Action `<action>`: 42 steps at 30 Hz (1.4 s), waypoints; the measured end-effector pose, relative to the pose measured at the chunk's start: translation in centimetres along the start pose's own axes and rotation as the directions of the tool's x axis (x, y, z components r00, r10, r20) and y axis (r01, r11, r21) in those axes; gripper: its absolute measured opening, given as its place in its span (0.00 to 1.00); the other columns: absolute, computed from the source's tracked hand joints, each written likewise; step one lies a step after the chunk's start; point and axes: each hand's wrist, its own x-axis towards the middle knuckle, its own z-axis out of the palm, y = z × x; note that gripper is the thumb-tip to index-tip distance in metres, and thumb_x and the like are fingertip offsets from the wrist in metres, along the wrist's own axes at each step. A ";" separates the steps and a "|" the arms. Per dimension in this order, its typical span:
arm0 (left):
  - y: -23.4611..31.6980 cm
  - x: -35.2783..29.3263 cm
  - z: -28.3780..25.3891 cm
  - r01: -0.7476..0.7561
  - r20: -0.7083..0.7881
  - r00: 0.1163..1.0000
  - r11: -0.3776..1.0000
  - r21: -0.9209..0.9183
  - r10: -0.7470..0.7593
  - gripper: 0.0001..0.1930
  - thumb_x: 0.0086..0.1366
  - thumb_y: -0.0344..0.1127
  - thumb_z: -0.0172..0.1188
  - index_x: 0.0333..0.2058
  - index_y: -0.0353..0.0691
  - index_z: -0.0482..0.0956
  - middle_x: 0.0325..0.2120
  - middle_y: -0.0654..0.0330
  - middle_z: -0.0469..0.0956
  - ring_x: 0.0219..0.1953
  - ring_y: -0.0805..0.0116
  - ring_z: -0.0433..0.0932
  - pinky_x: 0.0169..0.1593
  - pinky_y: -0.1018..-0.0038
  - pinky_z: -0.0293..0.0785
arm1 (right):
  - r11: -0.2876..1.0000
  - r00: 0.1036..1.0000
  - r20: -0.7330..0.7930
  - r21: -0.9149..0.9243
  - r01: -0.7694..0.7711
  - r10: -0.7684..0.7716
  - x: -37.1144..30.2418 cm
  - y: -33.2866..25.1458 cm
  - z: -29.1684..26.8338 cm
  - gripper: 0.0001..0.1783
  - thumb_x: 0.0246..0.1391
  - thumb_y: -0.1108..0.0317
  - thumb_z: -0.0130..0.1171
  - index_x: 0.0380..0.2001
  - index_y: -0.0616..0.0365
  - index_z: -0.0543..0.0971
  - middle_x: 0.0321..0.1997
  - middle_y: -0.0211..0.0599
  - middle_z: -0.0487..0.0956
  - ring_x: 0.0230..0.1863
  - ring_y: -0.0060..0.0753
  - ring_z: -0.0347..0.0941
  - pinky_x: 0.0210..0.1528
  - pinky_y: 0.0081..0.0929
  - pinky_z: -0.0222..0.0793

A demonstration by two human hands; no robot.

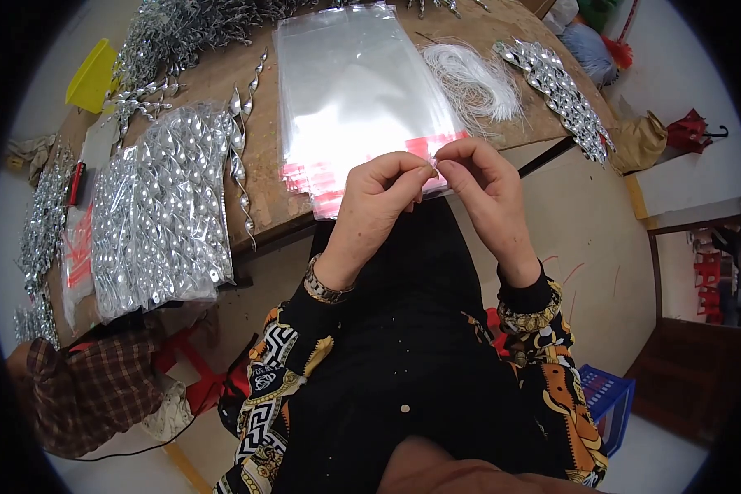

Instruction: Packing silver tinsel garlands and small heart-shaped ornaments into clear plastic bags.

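My left hand (375, 195) and my right hand (492, 189) meet over the near edge of a stack of clear plastic bags (350, 78) with red-printed ends. Both pinch thumb against forefinger, fingertips almost touching. Whatever sits between the fingertips is too small to make out. Beyond my right hand lies a loose bundle of thin white strings (473, 78). A silver twisted strand (237, 152) rests on the wooden table (259, 193), left of the bags.
Bagged silver spirals (177, 189) overhang the table's front left edge; more silver strands (556, 90) lie at the right. A yellow basket (92, 76) stands far left. Beside me at lower left sits a person in a checked shirt (111, 383). A blue crate (608, 403) is at lower right.
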 end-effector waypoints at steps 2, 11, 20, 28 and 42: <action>0.0 0.0 0.0 0.001 0.007 1.000 1.000 0.000 -0.001 0.08 0.64 0.32 0.57 0.34 0.34 0.80 0.19 0.69 0.73 0.22 0.84 0.68 0.26 0.86 0.63 | 0.999 1.000 0.008 0.034 -0.021 0.020 0.0 0.0 0.1 0.05 0.58 0.73 0.54 0.37 0.64 0.75 0.35 0.28 0.76 0.38 0.16 0.71 0.42 0.15 0.66; -0.2 0.0 0.2 -0.024 0.010 1.000 1.000 0.003 0.024 0.08 0.64 0.32 0.56 0.34 0.33 0.80 0.20 0.68 0.73 0.22 0.84 0.68 0.26 0.86 0.64 | 0.998 0.999 -0.010 0.037 -0.048 0.048 0.3 0.3 0.2 0.04 0.58 0.73 0.53 0.32 0.62 0.75 0.28 0.22 0.73 0.29 0.11 0.65 0.32 0.11 0.61; -0.2 0.0 0.0 -0.024 -0.017 1.000 1.000 -0.006 0.024 0.08 0.64 0.32 0.56 0.34 0.33 0.79 0.20 0.68 0.73 0.23 0.83 0.69 0.27 0.86 0.65 | 0.987 0.981 -0.141 -0.106 0.120 -0.134 -0.6 -0.3 0.6 0.02 0.55 0.77 0.55 0.32 0.62 0.75 0.30 0.26 0.74 0.31 0.15 0.68 0.35 0.15 0.64; -0.3 -0.1 0.1 -0.030 -0.011 0.999 0.999 0.015 0.031 0.08 0.65 0.31 0.55 0.35 0.32 0.79 0.22 0.67 0.74 0.24 0.83 0.69 0.28 0.85 0.66 | 0.898 0.944 -0.104 -0.356 0.260 -0.315 -0.6 0.0 1.2 0.03 0.53 0.79 0.55 0.32 0.64 0.76 0.31 0.37 0.76 0.32 0.27 0.73 0.35 0.21 0.67; -0.5 -0.2 0.2 -0.047 -0.006 0.999 0.996 0.074 0.048 0.09 0.65 0.31 0.54 0.36 0.32 0.79 0.22 0.66 0.74 0.25 0.81 0.71 0.30 0.84 0.67 | 0.883 0.944 -0.116 -0.404 0.239 -0.308 -0.5 0.2 1.4 0.03 0.52 0.78 0.56 0.32 0.64 0.77 0.30 0.37 0.77 0.31 0.29 0.74 0.34 0.22 0.67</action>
